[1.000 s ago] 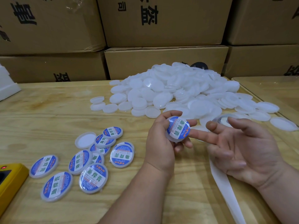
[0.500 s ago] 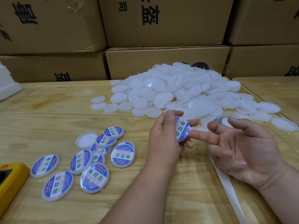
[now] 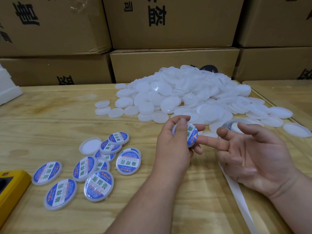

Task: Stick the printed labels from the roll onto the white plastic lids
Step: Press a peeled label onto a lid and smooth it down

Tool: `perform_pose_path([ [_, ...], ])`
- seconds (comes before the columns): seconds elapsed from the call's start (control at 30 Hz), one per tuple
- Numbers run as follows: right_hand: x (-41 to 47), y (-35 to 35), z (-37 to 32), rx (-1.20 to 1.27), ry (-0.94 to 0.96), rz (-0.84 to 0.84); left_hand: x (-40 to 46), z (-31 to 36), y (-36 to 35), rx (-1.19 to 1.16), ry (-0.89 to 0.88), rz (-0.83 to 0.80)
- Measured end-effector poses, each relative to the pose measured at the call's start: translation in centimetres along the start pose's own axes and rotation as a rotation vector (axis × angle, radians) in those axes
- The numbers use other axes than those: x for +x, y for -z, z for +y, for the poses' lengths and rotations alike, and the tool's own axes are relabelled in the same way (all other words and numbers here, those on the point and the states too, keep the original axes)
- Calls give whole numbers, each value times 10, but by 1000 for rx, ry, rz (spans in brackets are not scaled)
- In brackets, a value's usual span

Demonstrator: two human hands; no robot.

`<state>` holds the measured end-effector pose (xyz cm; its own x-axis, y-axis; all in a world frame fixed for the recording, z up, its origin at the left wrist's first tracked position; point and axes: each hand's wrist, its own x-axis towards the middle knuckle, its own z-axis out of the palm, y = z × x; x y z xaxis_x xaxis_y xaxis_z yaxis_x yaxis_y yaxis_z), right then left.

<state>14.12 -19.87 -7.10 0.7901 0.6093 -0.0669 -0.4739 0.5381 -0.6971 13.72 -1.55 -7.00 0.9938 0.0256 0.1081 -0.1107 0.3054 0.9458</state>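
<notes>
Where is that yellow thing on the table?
The yellow device lies at the left edge of the head view, on the near part of the wooden table, just left of the cluster of labelled lids.

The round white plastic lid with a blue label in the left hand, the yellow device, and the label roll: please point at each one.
Round white plastic lid with blue label (image 3: 191, 136), head view, on its printed face.
Yellow device (image 3: 11, 184), head view, on its top casing.
Label roll (image 3: 233, 126), head view, on its white core.
</notes>
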Motion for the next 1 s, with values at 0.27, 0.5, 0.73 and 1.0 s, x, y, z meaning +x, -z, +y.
perform_pose_path([
  [0.27,1,-1,1,-4,28,15,2,-9,0,88,-41,57],
  [0.5,0,-6,0,-24,51,56,4,-9,2,94,-57,99],
  [0.73,-3,-8,-3,-38,238,210,6,-1,4,-87,46,162],
  [1.0,1,-2,1,-257,546,386,10,-1,7,-272,101,256],
])
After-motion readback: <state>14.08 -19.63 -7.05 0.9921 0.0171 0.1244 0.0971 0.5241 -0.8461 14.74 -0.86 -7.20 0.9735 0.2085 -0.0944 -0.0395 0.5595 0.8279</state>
